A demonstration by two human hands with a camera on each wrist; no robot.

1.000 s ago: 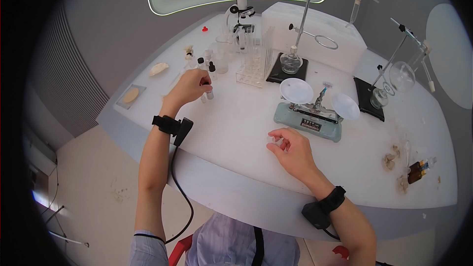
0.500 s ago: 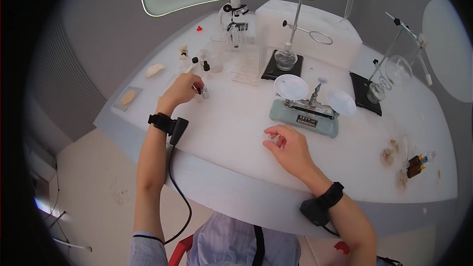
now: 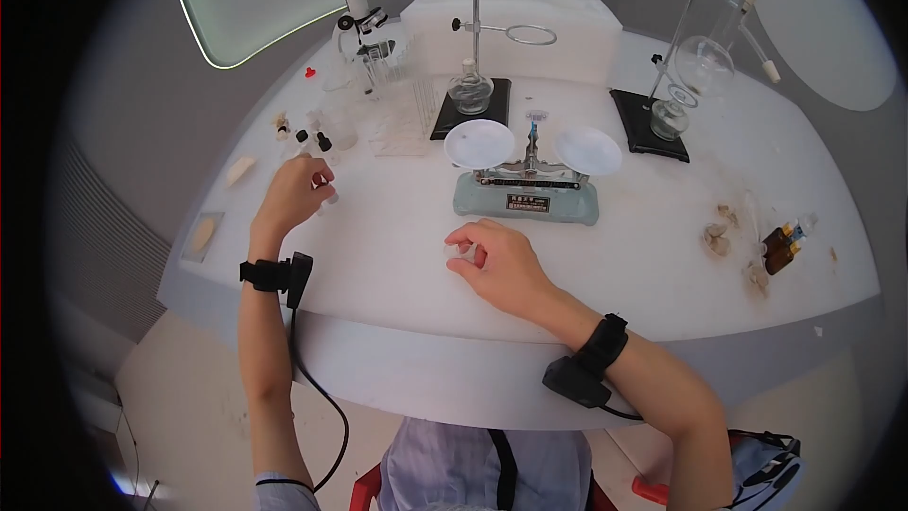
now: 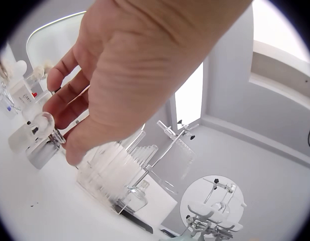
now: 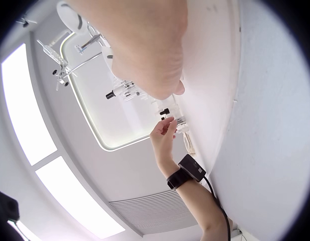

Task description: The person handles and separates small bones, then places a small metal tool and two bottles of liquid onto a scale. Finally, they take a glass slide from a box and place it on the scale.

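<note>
In the head view my left hand is over the small bottles at the left, its fingers curled. The left wrist view shows thumb and fingertips around the top of a small silvery bottle, which stands on the table. Close beside it is a clear little bottle. Two dark-capped bottles, one of them a dropper bottle, stand just beyond this hand. My right hand, low in front of the balance, pinches a small clear vessel between thumb and fingers; its exact kind I cannot tell.
A two-pan balance stands beyond the right hand. Behind are a microscope, a test-tube rack and two stands with glass flasks. Brown bottles lie at the right. A cable hangs from the left wrist.
The head view has turned right, so the whole table appears shifted left. Both hands keep about the same places relative to the bottles and the balance.
</note>
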